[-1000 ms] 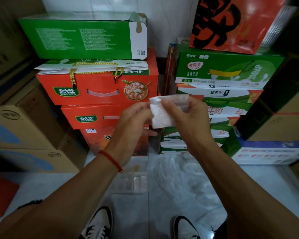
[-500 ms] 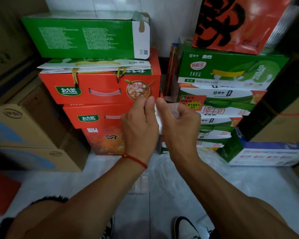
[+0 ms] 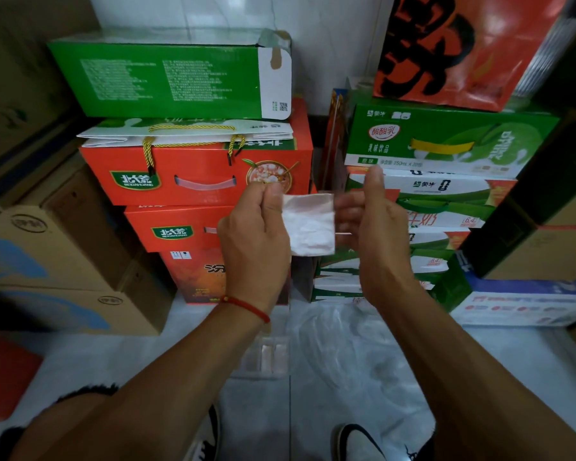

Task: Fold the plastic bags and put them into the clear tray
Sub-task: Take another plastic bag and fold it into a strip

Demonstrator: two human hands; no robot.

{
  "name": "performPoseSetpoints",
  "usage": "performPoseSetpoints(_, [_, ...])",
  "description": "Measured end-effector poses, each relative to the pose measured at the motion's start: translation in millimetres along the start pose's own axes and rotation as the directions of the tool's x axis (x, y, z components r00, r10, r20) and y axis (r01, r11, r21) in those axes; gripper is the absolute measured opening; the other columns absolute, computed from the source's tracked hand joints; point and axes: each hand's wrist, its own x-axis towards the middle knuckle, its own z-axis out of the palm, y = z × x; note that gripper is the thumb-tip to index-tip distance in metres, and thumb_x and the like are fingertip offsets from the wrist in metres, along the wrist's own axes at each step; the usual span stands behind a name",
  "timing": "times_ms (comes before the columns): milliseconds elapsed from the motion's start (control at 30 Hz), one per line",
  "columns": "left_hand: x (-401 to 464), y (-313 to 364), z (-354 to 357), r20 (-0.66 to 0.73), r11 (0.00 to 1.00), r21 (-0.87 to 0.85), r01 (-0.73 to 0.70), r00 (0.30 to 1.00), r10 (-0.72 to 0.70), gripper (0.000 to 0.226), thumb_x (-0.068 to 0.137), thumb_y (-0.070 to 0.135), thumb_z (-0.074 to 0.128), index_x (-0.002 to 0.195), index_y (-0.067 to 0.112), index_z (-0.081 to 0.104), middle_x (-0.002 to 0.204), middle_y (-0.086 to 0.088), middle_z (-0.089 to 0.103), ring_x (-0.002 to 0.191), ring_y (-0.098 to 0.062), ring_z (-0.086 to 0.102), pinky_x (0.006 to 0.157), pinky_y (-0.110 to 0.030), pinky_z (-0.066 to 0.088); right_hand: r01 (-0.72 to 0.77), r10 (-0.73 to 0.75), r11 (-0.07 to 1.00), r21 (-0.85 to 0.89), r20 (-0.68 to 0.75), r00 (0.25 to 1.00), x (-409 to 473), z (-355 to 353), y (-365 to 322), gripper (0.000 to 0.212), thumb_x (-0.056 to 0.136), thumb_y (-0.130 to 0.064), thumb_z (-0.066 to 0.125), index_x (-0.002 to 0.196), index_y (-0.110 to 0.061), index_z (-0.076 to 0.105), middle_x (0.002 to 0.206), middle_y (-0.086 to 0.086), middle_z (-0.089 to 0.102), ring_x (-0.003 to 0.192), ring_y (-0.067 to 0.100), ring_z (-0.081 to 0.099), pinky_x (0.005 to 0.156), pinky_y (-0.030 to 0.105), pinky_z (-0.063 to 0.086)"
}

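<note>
A white plastic bag [image 3: 310, 227], folded into a small square, hangs in the air at chest height. My left hand [image 3: 253, 234] pinches its left edge between thumb and fingers. My right hand [image 3: 376, 227] is just to the right of the square with fingers relaxed and thumb up, a small gap from the bag. The clear tray [image 3: 266, 357] sits on the floor below my hands, partly hidden by my left forearm. Loose clear plastic bags [image 3: 353, 347] lie crumpled on the floor to the right of the tray.
Stacked red cartons [image 3: 193, 174] and a green carton [image 3: 167, 78] stand ahead on the left, green drink cartons [image 3: 446, 141] on the right, brown cardboard boxes [image 3: 47, 247] at far left. My shoes [image 3: 356, 440] stand on the white tile floor [image 3: 260, 410].
My hands were pressed together on the bag half a second ago. They have parted: the right hand let go and moved right, the left keeps the folded square.
</note>
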Motion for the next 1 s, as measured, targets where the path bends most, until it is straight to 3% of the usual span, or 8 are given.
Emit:
performPoseSetpoints(67, [-1.9, -0.2, 0.0, 0.028, 1.000, -0.003, 0.003, 1.000, -0.003, 0.036, 0.107, 0.023, 0.049, 0.072, 0.014, 0.045, 0.054, 0.008, 0.036, 0.050, -0.006, 0.038, 0.049, -0.026, 0.025, -0.031, 0.032, 0.999, -0.010, 0.211, 0.977, -3.4, -0.1, -5.1, 0.067, 0.090, -0.065, 0.061, 0.100, 0.001, 0.074, 0.097, 0.020, 0.077, 0.091, 0.036, 0.075, 0.078, 0.047, 0.065])
performPoseSetpoints(133, [-5.7, 1.3, 1.5, 0.066, 1.000, -0.011, 0.012, 0.998, -0.012, 0.037, 0.107, 0.025, 0.049, 0.074, 0.008, 0.051, 0.054, 0.007, 0.040, 0.050, -0.007, 0.040, 0.049, -0.027, 0.027, 0.008, -0.013, 1.000, 0.016, 0.320, 0.947, -12.8, 2.9, -5.3, 0.042, 0.092, -0.039, 0.072, 0.106, 0.001, 0.074, 0.094, 0.008, 0.079, 0.086, 0.021, 0.077, 0.069, 0.034, 0.063])
performPoseSetpoints(233, [-7.8, 1.6, 1.2, 0.096, 0.997, -0.047, 0.055, 0.994, -0.051, 0.039, 0.108, 0.028, 0.049, 0.075, 0.006, 0.053, 0.055, 0.007, 0.041, 0.050, -0.007, 0.039, 0.047, -0.023, 0.028, 0.081, -0.099, 0.994, 0.070, 0.299, 0.949, -16.9, 3.6, -3.2, 0.018, 0.092, -0.008, 0.073, 0.101, 0.008, 0.072, 0.078, 0.001, 0.076, 0.070, 0.009, 0.073, 0.060, 0.020, 0.056])
performPoseSetpoints(333, [-7.4, 2.9, -1.4, 0.158, 0.984, -0.124, 0.124, 0.982, -0.103, 0.047, 0.107, 0.039, 0.049, 0.076, 0.004, 0.055, 0.058, -0.010, 0.048, 0.050, -0.014, 0.046, 0.045, -0.035, 0.039, 0.131, -0.131, 0.991, 0.018, 0.272, 0.953, -12.1, 1.5, -2.0, 0.012, 0.092, -0.011, 0.075, 0.095, 0.001, 0.075, 0.082, 0.004, 0.078, 0.074, 0.012, 0.074, 0.062, 0.023, 0.057])
performPoseSetpoints(500, [-7.2, 8.2, -8.3, 0.317, 0.891, -0.281, 0.356, 0.911, -0.264, 0.045, 0.105, 0.044, 0.045, 0.092, 0.006, 0.065, 0.063, -0.019, 0.060, 0.042, -0.018, 0.057, 0.039, -0.025, 0.040, 0.127, -0.121, 0.992, -0.015, 0.214, 0.969, -7.1, -5.0, -2.0, 0.011, 0.092, -0.014, 0.076, 0.097, -0.004, 0.075, 0.089, 0.012, 0.077, 0.077, 0.022, 0.075, 0.064, 0.032, 0.062])
performPoseSetpoints(733, [-6.2, 11.7, -10.1, 0.373, 0.876, -0.321, 0.359, 0.898, -0.231, 0.045, 0.103, 0.049, 0.045, 0.096, 0.010, 0.066, 0.078, -0.033, 0.058, 0.052, -0.026, 0.056, 0.040, -0.021, 0.042, 0.129, -0.116, 0.991, -0.041, 0.229, 0.967, -5.8, -5.1, 0.2, 0.014, 0.093, -0.017, 0.075, 0.099, -0.005, 0.077, 0.089, 0.009, 0.078, 0.075, 0.015, 0.074, 0.061, 0.025, 0.058])
performPoseSetpoints(900, [-6.4, 8.3, -10.9, 0.346, 0.907, -0.273, 0.321, 0.912, -0.218, 0.030, 0.108, 0.033, 0.044, 0.093, 0.011, 0.059, 0.081, -0.031, 0.056, 0.058, -0.027, 0.054, 0.040, -0.020, 0.042, 0.111, -0.093, 0.992, -0.068, 0.227, 0.969, -3.5, -6.9, 1.7, 0.014, 0.094, -0.020, 0.075, 0.099, -0.007, 0.077, 0.090, 0.007, 0.078, 0.077, 0.015, 0.074, 0.065, 0.030, 0.061])
performPoseSetpoints(1000, [-6.1, 5.3, -10.4, 0.339, 0.938, -0.242, 0.248, 0.927, -0.158, 0.030, 0.108, 0.030, 0.046, 0.092, 0.009, 0.058, 0.078, -0.026, 0.055, 0.058, -0.027, 0.052, 0.041, -0.032, 0.044, 0.108, -0.089, 0.991, -0.075, 0.221, 0.971, -3.7, -7.0, 1.7, 0.014, 0.094, -0.021, 0.074, 0.098, -0.008, 0.077, 0.091, 0.006, 0.078, 0.080, 0.018, 0.075, 0.068, 0.033, 0.063])
